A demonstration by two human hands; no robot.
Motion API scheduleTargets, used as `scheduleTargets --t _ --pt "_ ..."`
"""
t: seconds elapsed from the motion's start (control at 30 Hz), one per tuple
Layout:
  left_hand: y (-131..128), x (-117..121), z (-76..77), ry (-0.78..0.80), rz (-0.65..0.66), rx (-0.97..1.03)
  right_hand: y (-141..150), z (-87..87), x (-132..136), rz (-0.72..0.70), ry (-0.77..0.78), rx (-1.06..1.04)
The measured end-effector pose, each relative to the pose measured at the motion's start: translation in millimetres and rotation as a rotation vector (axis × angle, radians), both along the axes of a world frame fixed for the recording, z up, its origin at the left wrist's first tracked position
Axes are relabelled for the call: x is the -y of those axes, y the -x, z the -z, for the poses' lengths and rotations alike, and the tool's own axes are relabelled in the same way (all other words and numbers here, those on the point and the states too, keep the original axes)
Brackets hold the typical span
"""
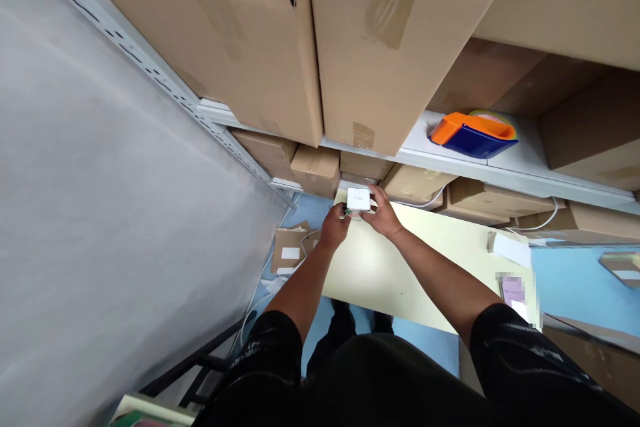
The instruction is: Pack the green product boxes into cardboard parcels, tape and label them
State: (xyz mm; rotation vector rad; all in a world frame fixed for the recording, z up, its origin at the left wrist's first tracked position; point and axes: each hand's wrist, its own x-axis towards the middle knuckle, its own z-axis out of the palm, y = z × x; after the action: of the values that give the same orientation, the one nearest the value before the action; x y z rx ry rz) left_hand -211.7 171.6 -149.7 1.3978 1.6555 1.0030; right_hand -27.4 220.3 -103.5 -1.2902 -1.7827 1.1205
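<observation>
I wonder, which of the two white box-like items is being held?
The squarish one, between the left hand and right hand; the longer one lies farther right on the table.

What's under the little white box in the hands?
Something green peeks out beneath the white box, by the left hand. The table shows beyond. The rest is covered.

A hand could pass low over the pale table, between the left forearm and right forearm. Beyond its far edge, cartons and the shelf block reach (the gap between them seems narrow, though shadowed). Left of it rises a grey wall; a white box obstructs its right end.
</observation>
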Motion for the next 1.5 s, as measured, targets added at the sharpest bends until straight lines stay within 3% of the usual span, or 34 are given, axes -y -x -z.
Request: scheduleTargets --t 0.23,0.43,0.93,1.2,1.37,1.5 --pt "-0.3 -2.0 -2.5 0.0 -0.003 0.002 0.9 22.5 13.0 0.129 0.207 0.046" --pt "1.2 -2.0 -6.8 0.021 0.004 0.034 -2.9 44.4 25.8 0.135 0.245 0.084" --pt "3.3 -0.8 -7.0 0.028 -0.037 0.047 3.6 39.9 25.5 0.185 0.225 0.187" --pt "4.3 3.1 1.3 0.026 -0.057 0.044 -1.0 48.2 30.7 0.226 0.268 0.184" --pt "8.8 14.7 10.7 0.057 -0.109 0.075 -16.0 56.6 46.0 0.261 0.314 0.193" --pt "11.7 34.8 13.9 0.103 -0.16 0.081 -34.7 64.2 72.9 0.297 0.356 0.212"
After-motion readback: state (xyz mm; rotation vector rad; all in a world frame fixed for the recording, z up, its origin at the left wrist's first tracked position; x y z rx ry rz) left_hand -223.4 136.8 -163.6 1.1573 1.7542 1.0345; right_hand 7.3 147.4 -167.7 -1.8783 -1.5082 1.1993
